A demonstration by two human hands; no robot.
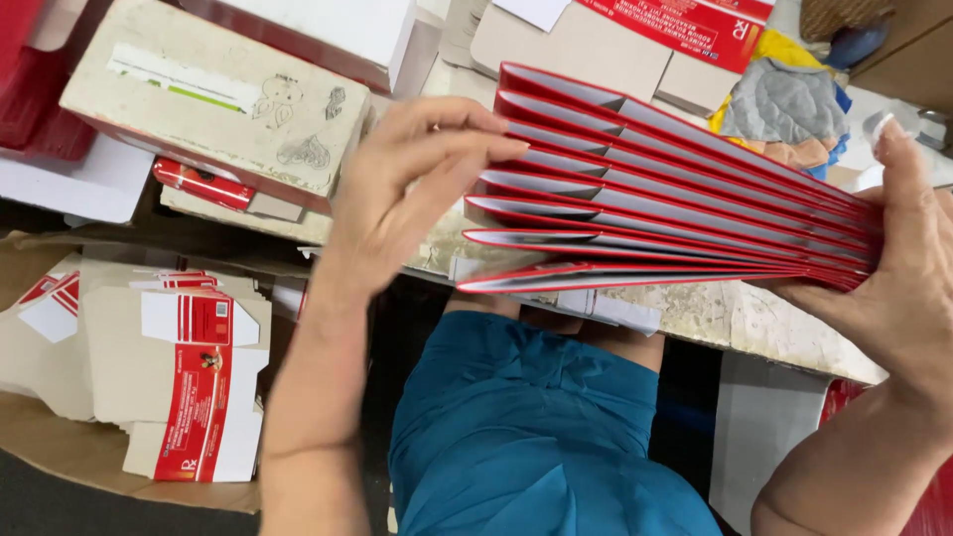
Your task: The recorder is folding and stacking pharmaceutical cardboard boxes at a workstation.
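- teal cloth (536, 437) over the person's lap fills the bottom centre, closest to the lens.
- left hand (397, 199) reaches up from below, its fingers (467, 134) pressed together and laid flat against the open ends of a fanned stack of red-edged flat cartons (655, 199).
- right hand (908, 268) clamps the stack's narrow end at the right edge, thumb on top, palm beneath, so the cartons spread like a fan toward the left.
- the stack hovers over the stone worktop edge (764, 328), between both hands.
- unfolded red-and-white carton blanks (184, 377) lie in a pile lower left.
- a worn cardboard box (218, 99) sits upper left, crumpled rags (784, 109) upper right.
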